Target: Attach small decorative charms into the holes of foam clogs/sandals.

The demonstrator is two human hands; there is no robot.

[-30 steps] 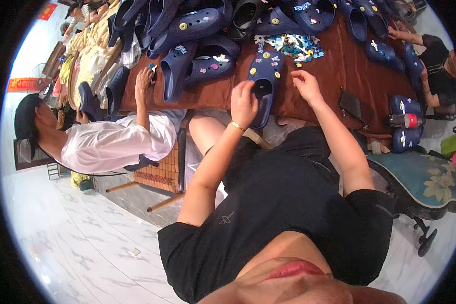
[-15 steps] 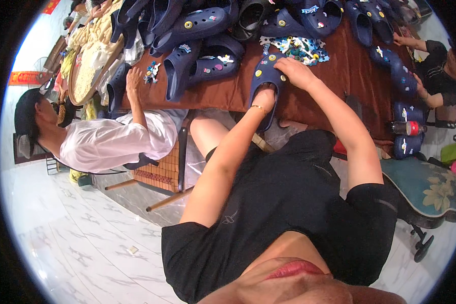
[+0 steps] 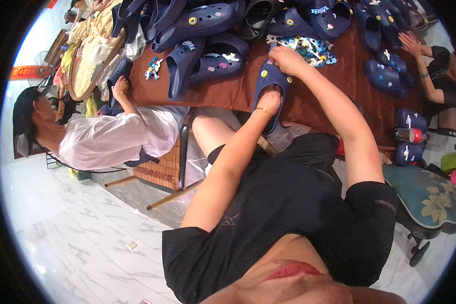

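Note:
A dark blue clog (image 3: 266,86) with small coloured charms lies at the near edge of the brown table (image 3: 334,86). My left hand (image 3: 270,103) is pushed inside the clog's opening and holds it. Fingers of my right hand (image 3: 285,59) press on the clog's top near its toe, pinched together as if on a small charm. Just beyond my right hand lies a heap of loose coloured charms (image 3: 309,48).
Many more dark blue clogs (image 3: 207,55) cover the table. A person in a white shirt (image 3: 111,139) sits on my left on a wooden chair (image 3: 164,167). Another person's hand (image 3: 410,44) works at the right. A cushioned chair (image 3: 430,200) stands to my right.
My left hand has slid from the clog's outside into its opening. My right hand has moved forward onto the clog's toe. The view has shifted closer to the table.

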